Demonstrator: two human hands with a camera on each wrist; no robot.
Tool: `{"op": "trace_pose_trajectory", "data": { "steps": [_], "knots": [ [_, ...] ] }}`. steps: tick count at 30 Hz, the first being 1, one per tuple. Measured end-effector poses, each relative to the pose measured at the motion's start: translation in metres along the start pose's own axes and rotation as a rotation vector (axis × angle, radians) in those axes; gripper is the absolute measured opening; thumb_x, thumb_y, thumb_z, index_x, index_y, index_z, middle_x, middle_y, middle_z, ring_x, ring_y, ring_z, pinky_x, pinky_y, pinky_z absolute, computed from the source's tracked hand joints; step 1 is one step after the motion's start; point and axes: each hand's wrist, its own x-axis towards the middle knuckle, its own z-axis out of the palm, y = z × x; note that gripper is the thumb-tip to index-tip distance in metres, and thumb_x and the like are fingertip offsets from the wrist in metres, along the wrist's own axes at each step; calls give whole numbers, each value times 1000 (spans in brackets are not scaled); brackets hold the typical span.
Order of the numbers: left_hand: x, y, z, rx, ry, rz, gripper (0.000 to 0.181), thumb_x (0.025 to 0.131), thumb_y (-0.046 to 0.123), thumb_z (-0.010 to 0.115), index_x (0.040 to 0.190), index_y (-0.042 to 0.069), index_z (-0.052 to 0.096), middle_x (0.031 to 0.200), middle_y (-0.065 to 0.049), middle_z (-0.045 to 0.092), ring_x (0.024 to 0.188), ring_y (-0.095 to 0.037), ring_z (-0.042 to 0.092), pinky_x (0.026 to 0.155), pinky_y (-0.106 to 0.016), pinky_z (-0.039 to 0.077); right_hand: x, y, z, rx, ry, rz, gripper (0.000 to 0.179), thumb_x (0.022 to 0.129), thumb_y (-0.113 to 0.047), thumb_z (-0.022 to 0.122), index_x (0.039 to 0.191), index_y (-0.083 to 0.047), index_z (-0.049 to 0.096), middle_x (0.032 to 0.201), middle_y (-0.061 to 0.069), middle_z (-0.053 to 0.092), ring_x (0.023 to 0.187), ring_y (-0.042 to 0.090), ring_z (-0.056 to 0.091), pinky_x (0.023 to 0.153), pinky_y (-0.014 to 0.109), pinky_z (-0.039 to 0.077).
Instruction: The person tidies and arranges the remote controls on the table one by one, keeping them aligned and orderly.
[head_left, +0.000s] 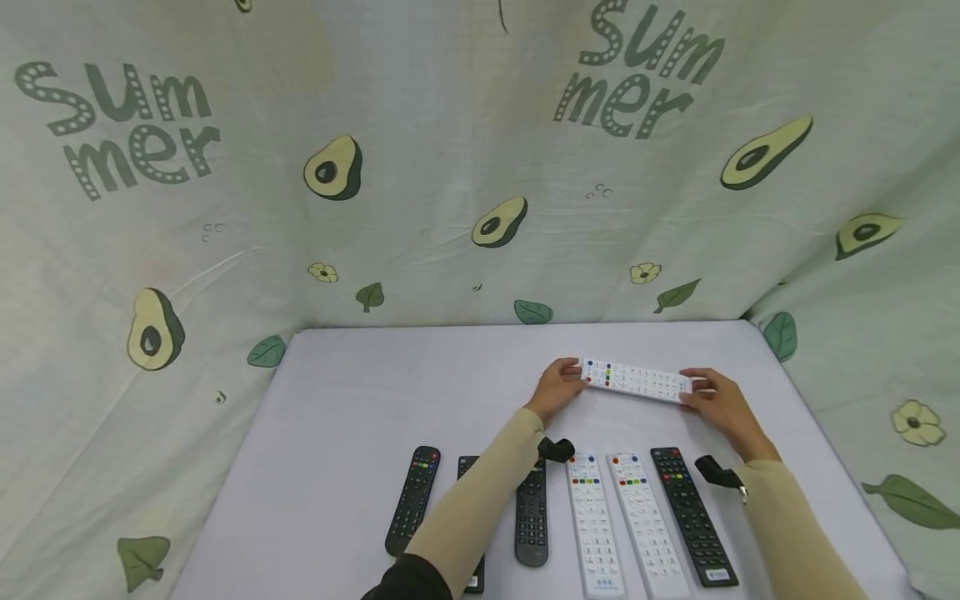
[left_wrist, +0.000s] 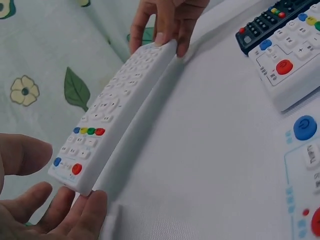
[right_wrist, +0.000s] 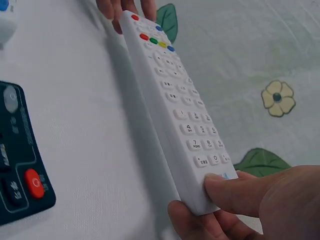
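Note:
A white remote control with white keys and a few coloured buttons is held sideways over the far part of the table. My right hand pinches its right end, thumb on the top face and fingers below. At the other end is my left hand. In the left wrist view its fingertips lie at the underside of that end, while the thumb stands apart from the remote.
Nearer on the white table lies a row of remotes: black ones at left, two white ones, and a black one at right. My left sleeve covers part of one. A printed cloth hangs behind.

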Motion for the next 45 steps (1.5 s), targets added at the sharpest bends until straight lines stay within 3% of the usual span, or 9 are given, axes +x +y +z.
{"op": "trace_pose_trajectory", "data": {
  "steps": [2, 8, 16, 25, 29, 36, 40, 43, 45],
  "knots": [
    [-2, 1, 1, -21, 9, 5, 47, 97, 3, 71, 143, 6, 62, 123, -6, 65, 106, -17, 67, 92, -31, 60, -8, -3, 0, -1, 14, -20, 54, 104, -8, 65, 152, 8, 44, 139, 38, 48, 126, 53, 54, 91, 44, 56],
    [-9, 4, 5, -109, 32, 21, 38, 99, -2, 68, 137, -1, 65, 113, -7, 61, 94, -17, 66, 93, -36, 62, -36, -15, 1, 46, 39, -70, 52, 103, -4, 66, 149, 11, 45, 138, 39, 49, 118, 48, 61, 77, 25, 62],
    [-21, 7, 6, -102, 30, 54, 28, 102, 0, 66, 129, -1, 69, 108, -6, 62, 92, -15, 66, 89, -34, 63, -73, -22, 0, 106, 35, -99, 50, 104, -3, 65, 147, 12, 43, 138, 40, 51, 95, 5, 66, 81, 31, 65],
    [-30, 6, 8, -133, -12, 84, 21, 101, -1, 66, 120, -4, 72, 103, -7, 64, 82, -13, 64, 81, -30, 64, -106, -15, 4, 124, 72, -124, 50, 101, 4, 66, 145, 11, 44, 133, 36, 55, 91, -9, 60, 76, 24, 64],
    [-36, 4, 12, -111, -31, 79, 20, 101, 0, 66, 120, -2, 73, 104, -6, 64, 82, -12, 64, 79, -28, 64, -119, -11, 4, 142, 91, -124, 51, 98, 7, 69, 143, 12, 46, 126, 30, 59, 90, -9, 61, 75, 25, 64],
    [-48, 7, 23, -85, -84, 96, 21, 100, -1, 67, 120, -2, 74, 102, -5, 63, 80, -10, 63, 78, -27, 64, -141, -3, -2, 148, 75, -49, 56, 98, -2, 73, 146, 11, 45, 122, 14, 63, 90, -6, 64, 75, 28, 65],
    [-54, 11, 29, -61, -119, 114, 22, 100, -3, 67, 121, -4, 74, 101, -6, 64, 79, -8, 63, 76, -25, 63, -151, 3, -6, 150, 42, 5, 60, 98, -2, 73, 148, 12, 43, 129, 25, 61, 90, -3, 66, 77, 30, 65],
    [-56, 13, 35, -37, -149, 126, 23, 101, -4, 65, 122, -3, 74, 98, -4, 63, 79, -7, 63, 76, -25, 63, -157, 7, -8, 165, -7, 61, 63, 100, -5, 72, 150, 12, 38, 141, 37, 51, 93, -1, 67, 81, 32, 65],
    [-57, 15, 38, -11, -172, 135, 24, 101, -5, 64, 123, -4, 74, 97, -3, 63, 79, -7, 63, 78, -27, 64, -159, 11, -10, 180, -38, 103, 67, 100, -6, 72, 152, 13, 35, 141, 36, 51, 93, 2, 67, 83, 33, 65]
  ]
}}
